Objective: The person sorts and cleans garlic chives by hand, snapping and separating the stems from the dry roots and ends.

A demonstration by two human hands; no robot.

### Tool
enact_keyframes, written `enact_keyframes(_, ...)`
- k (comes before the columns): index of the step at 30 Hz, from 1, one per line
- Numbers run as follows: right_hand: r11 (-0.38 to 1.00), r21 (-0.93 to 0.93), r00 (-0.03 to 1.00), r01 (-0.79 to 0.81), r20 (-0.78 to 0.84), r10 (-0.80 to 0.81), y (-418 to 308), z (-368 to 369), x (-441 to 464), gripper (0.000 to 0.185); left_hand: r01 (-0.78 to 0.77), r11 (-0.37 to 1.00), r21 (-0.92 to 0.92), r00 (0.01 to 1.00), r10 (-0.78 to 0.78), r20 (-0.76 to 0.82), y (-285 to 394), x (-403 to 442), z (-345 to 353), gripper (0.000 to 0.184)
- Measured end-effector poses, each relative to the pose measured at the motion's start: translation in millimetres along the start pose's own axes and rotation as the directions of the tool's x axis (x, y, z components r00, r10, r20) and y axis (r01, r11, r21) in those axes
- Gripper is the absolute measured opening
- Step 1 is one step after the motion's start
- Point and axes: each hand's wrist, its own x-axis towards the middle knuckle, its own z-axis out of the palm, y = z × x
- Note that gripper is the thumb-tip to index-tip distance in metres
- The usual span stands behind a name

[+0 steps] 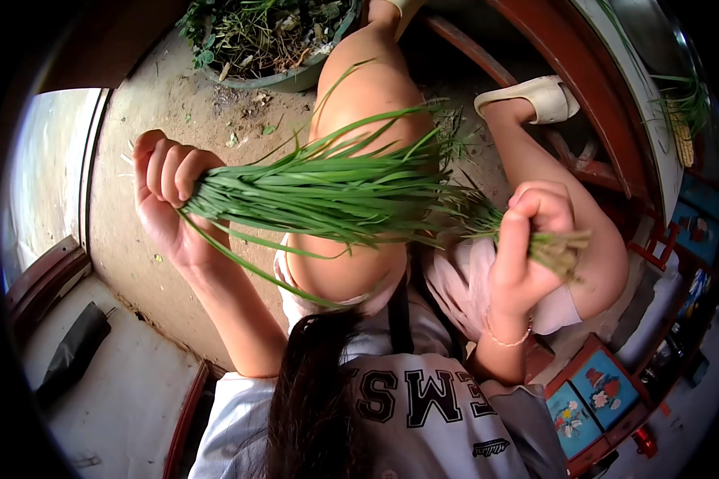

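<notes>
A thick bunch of long green chives [319, 195] stretches sideways above my lap. My left hand [172, 180] is closed around one end of it, and a few loose blades droop below. On the other side, my right hand [531, 251] is closed on a smaller bunch of stalks [559, 249], whose pale brownish ends stick out past my fingers. Dark green blades from this smaller bunch point left toward the tips of the chives. Whether the two bunches touch or only overlap in view, I cannot tell.
A round tub [299, 80] of plant scraps stands on the dirty floor ahead. Red wooden bars [591, 88] run along the right. Flower-painted panels [607, 387] are at lower right. A dark elongated object [72, 355] lies at left.
</notes>
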Motion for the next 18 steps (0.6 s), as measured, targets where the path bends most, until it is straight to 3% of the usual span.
enact_keyframes(2, 0.976, 0.097, 0.98, -0.196, -0.003, 0.197, 5, -7, 0, 0.006, 0.018, 1.0, 0.008, 1.0, -0.018, 0.007, -1, 1, 0, 0.019)
enact_keyframes(4, 0.973, 0.028, 0.973, -0.229, 0.039, 0.228, 9, -10, 6, 0.006, 0.022, 1.0, 0.003, 1.0, -0.022, -0.008, -1, 1, 0, 0.02)
enact_keyframes(6, 0.981, 0.136, 0.988, -0.141, -0.044, 0.148, 11, 2, 18, 0.007, 0.02, 1.0, 0.0, 1.0, -0.02, -0.021, -3, 1, 0, 0.02)
enact_keyframes(7, 0.963, 0.013, 0.963, -0.269, -0.014, 0.269, -1, 2, 25, 0.011, 0.02, 1.0, 0.009, 1.0, -0.02, -0.017, -4, 1, 0, 0.02)
enact_keyframes(8, 0.941, 0.117, 0.946, -0.318, -0.027, 0.323, -8, 8, 30, 0.014, 0.019, 1.0, 0.018, 1.0, -0.018, -0.013, -5, 1, 0, 0.02)
enact_keyframes(11, 0.994, 0.079, 0.98, 0.076, 0.178, -0.089, -1, 16, 43, 0.012, 0.015, 1.0, 0.025, 1.0, -0.014, -0.01, -7, 1, 2, 0.02)
enact_keyframes(15, 0.995, 0.016, 0.928, 0.095, 0.36, -0.095, -19, 29, 57, 0.01, 0.009, 1.0, 0.023, 1.0, -0.009, -0.001, -8, 1, 7, 0.02)
enact_keyframes(18, 0.994, 0.01, 0.921, 0.108, 0.376, -0.104, -16, 38, 56, 0.008, 0.014, 1.0, 0.014, 1.0, -0.014, 0.02, -7, 1, 7, 0.02)
